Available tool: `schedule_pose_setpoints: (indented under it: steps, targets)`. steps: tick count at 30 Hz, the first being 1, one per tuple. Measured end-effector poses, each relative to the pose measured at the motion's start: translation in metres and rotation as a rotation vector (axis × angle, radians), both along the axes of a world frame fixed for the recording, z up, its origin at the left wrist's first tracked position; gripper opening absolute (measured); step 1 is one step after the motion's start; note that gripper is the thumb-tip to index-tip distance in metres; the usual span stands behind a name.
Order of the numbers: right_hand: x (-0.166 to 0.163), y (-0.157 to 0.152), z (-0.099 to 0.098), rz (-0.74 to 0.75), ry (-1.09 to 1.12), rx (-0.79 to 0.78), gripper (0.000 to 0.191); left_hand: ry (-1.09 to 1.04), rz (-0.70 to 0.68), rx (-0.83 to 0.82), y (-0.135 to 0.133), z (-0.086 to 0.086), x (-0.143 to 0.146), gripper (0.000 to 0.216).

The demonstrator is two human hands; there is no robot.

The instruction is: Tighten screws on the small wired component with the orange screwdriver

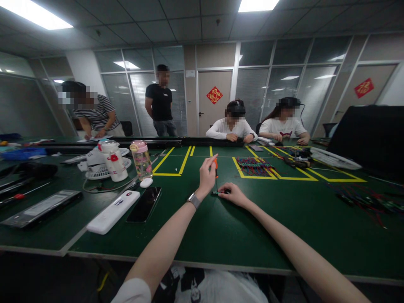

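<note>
Flat green counter (221, 235): left hand (207, 173) grips orange-handled screwdriver (216, 168); right hand (234, 194) pinches small dark part (215, 193) beneath it. Best kept upright.

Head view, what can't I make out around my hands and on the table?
All in the head view:
Orange-handled screwdriver: handle partly hidden by your left hand.
Small dark part near its tip: too small to identify, partly covered by your right hand.
Red-and-blue wire bundle: strands too blurred to count.
Large black panel: cut off by the right edge.
</note>
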State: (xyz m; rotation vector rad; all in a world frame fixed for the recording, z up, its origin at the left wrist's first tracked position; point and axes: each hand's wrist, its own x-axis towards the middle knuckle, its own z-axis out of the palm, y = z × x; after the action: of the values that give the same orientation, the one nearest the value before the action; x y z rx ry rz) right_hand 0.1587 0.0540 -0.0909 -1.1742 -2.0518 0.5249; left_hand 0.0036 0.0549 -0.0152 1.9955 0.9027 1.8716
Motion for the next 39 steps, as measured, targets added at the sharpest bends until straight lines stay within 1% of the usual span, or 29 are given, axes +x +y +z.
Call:
schedule_pose_setpoints:
  steps: [3,8,10,15,17,19,23,25,31,34,37,39]
  targets:
    - [-0.0004,-0.0007,0.0008,0.000,0.006,0.001,0.017,-0.034,0.013,-0.014,0.0011,-0.0019,0.0010,0.033]
    - [-0.0008,-0.0012,0.0018,0.006,-0.001,0.008,0.016,-0.004,0.132,0.012,-0.0024,0.0000,0.0015,0.024]
    - [-0.0009,-0.0016,0.0024,0.002,-0.002,0.007,0.016,0.011,0.130,0.012,-0.0037,0.0013,0.0010,0.023]
    - [-0.0008,-0.0023,0.0033,0.001,-0.004,-0.006,0.017,0.024,0.027,0.010,-0.0020,0.0006,0.0001,0.033]
    - [-0.0008,-0.0018,0.0030,0.004,-0.004,-0.002,0.018,0.013,0.014,0.006,-0.0008,-0.0005,0.0007,0.034]
    - [-0.0008,-0.0009,0.0023,0.003,-0.008,0.004,0.017,0.002,0.039,0.003,-0.0005,-0.0010,0.0015,0.032]
    - [-0.0008,0.0003,0.0013,0.000,-0.022,0.017,0.015,0.017,0.136,0.023,-0.0022,0.0001,0.0019,0.024]
    - [-0.0010,0.0000,0.0018,-0.001,-0.021,0.018,0.015,0.024,0.142,0.022,-0.0030,0.0009,0.0012,0.023]
    - [-0.0016,-0.0030,0.0052,0.009,-0.023,-0.001,0.016,0.018,-0.041,-0.015,-0.0003,-0.0010,-0.0004,0.036]
    - [-0.0017,-0.0039,0.0065,0.008,-0.023,-0.006,0.017,-0.032,-0.103,-0.069,0.0024,-0.0026,0.0004,0.036]
    - [-0.0016,-0.0041,0.0069,0.004,-0.021,-0.011,0.016,-0.081,-0.198,-0.155,0.0041,-0.0020,0.0020,0.035]
    - [-0.0015,-0.0039,0.0065,0.003,-0.020,-0.009,0.015,-0.091,-0.221,-0.175,0.0036,0.0001,0.0029,0.033]
